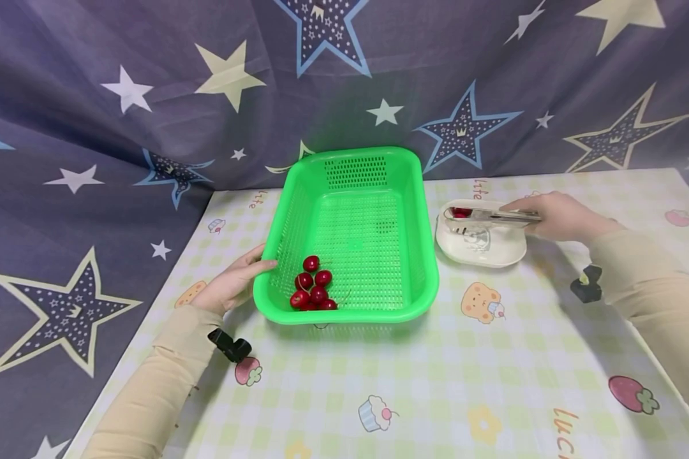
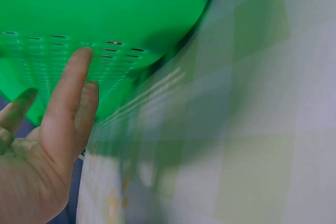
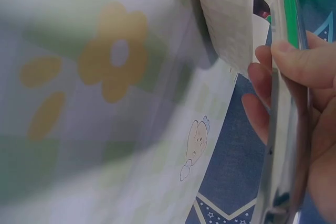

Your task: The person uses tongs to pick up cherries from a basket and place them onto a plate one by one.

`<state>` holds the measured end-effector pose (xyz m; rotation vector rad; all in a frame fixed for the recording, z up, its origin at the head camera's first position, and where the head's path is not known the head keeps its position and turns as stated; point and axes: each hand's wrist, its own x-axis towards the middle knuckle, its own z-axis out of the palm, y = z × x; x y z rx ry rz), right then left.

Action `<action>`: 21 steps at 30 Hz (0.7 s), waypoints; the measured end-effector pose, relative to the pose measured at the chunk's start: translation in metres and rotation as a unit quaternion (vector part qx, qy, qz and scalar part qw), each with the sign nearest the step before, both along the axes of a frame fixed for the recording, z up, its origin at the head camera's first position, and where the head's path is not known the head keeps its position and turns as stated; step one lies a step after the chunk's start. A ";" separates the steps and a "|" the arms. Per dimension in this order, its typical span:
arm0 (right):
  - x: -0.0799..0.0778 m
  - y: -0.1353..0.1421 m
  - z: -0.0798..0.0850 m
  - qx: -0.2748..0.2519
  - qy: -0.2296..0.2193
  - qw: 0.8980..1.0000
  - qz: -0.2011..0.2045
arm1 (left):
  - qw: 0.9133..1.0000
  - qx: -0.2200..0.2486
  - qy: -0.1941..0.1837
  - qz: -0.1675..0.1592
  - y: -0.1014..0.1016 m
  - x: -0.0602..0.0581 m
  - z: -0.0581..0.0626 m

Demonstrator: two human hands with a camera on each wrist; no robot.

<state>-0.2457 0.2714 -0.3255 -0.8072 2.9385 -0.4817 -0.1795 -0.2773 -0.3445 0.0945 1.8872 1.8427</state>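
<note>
My right hand (image 1: 559,217) grips a pair of metal tongs (image 3: 286,129), thumb on one side and fingers on the other. The tongs reach over a small white dish (image 1: 485,255). Red cherry (image 1: 461,211) shows beside their tips; whether it is pinched I cannot tell. At the left side of a green plastic basket (image 1: 432,280), my left hand (image 1: 232,284) touches the rim and outer wall. Its fingers look fairly straight in the left wrist view. Several red cherries (image 1: 318,294), some with stems, lie in the basket's near left corner.
A checked tablecloth (image 1: 310,389) with printed cartoons covers the table. Behind it hangs a dark curtain (image 1: 172,127) with stars, close to the basket's far end. Small black devices (image 1: 587,285) are worn on both wrists.
</note>
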 end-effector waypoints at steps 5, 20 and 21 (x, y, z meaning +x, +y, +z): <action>0.000 0.000 0.000 0.004 0.001 1.000 0.001 | 1.000 -0.002 0.004 -0.001 0.000 0.001 0.001; -0.003 0.003 -0.002 0.014 0.004 1.000 -0.008 | 1.000 0.001 0.004 -0.001 0.001 0.003 0.002; -0.003 0.003 -0.001 0.012 0.004 1.000 -0.010 | 1.000 0.001 0.004 -0.002 0.000 0.003 0.002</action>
